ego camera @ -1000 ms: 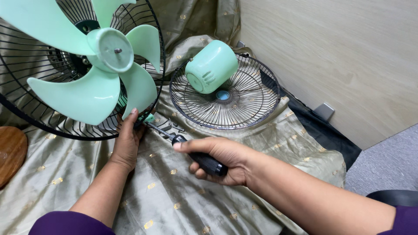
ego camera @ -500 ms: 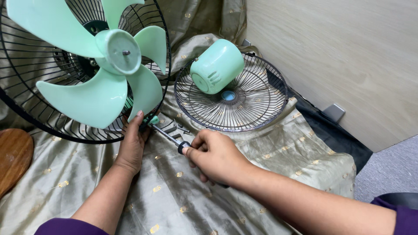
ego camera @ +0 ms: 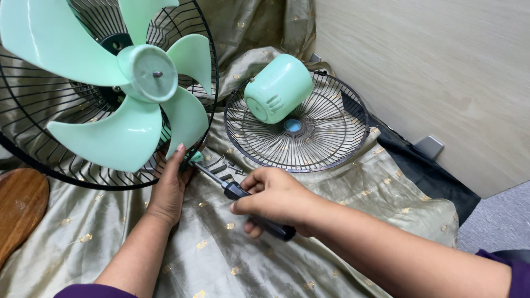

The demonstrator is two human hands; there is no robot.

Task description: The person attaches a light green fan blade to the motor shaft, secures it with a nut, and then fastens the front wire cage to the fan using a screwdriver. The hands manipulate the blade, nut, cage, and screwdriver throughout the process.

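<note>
A mint-green fan blade (ego camera: 127, 99) sits on its motor shaft inside a black rear wire guard (ego camera: 38, 99) at upper left. My left hand (ego camera: 168, 185) grips the bottom of that guard, by a small green clip (ego camera: 195, 157). My right hand (ego camera: 276, 201) is closed around the black handle of a screwdriver (ego camera: 234, 190), whose metal shaft points up-left to the green clip. A detached black front guard (ego camera: 331, 132) lies flat to the right, with a mint-green motor cover (ego camera: 279, 88) resting on it.
An olive cloth with gold dots (ego camera: 221, 254) covers the work surface. Small metal parts (ego camera: 221, 164) lie on it near the screwdriver tip. A round wooden piece (ego camera: 19, 204) is at left. A light wooden panel (ego camera: 441, 66) rises at right, grey carpet (ego camera: 497, 215) beyond.
My right hand has turned on the screwdriver handle, now showing more of the black grip. The view shifted slightly; my left hand stays on the guard's lower edge.
</note>
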